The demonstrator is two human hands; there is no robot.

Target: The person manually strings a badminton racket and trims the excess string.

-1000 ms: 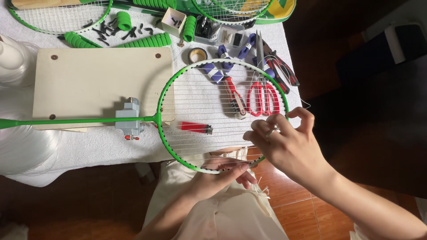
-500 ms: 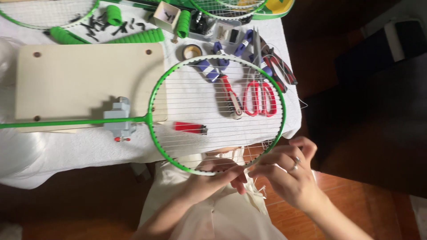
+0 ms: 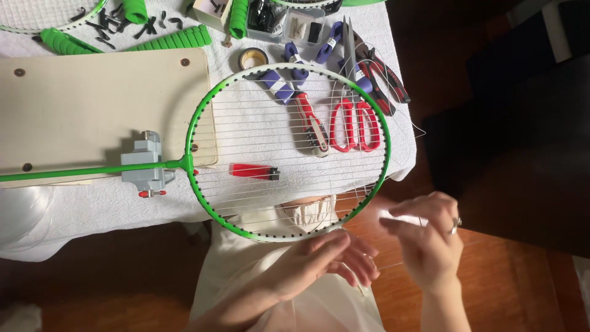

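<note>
Item 1. Left hand [image 3: 319, 261]: nearest the viewer, over the lap. Fingers extended and loosely spread, palm up under the near rim of the racket; it grips nothing firmly, though a thin string [image 3: 384, 265] appears to run across its fingertips.

Item 2. Right hand [image 3: 427, 237]: just right of the left, off the table edge and above the wooden floor [image 3: 491, 276]. Thumb and forefingers pinched on a pale strand or slip; exactly what is pinched cannot be told. A ring sits on one finger.

Item 3. Green racket [image 3: 289, 150]: head overhanging the near table edge, strung crosswise only, near rim just beside the left fingertips. Shaft runs left into a grey clamp [image 3: 146, 169] fixed at the edge of a pale board [image 3: 104, 104].

Item 4. Seen through the strings, on the white cloth of the table [image 3: 92, 200]: red lighter [image 3: 253, 171], red-handled scissors [image 3: 353, 123], red-handled tool [image 3: 309, 123], blue-and-white grip rolls [image 3: 279, 83].

Item 5. Far edge: tape roll [image 3: 252, 58], pliers [image 3: 381, 83], green grip sleeves [image 3: 175, 40], small black grommets [image 3: 98, 21], small boxes.

Risk note, as judgement: the string looks slack between the hands; a loose pinch could let it slip back through the frame hole, or snag on the left fingers. Pulling at an angle could kink the strand or twist the head in the clamp. The scissors lie under the strings, close enough to catch a trailing loop.
</note>
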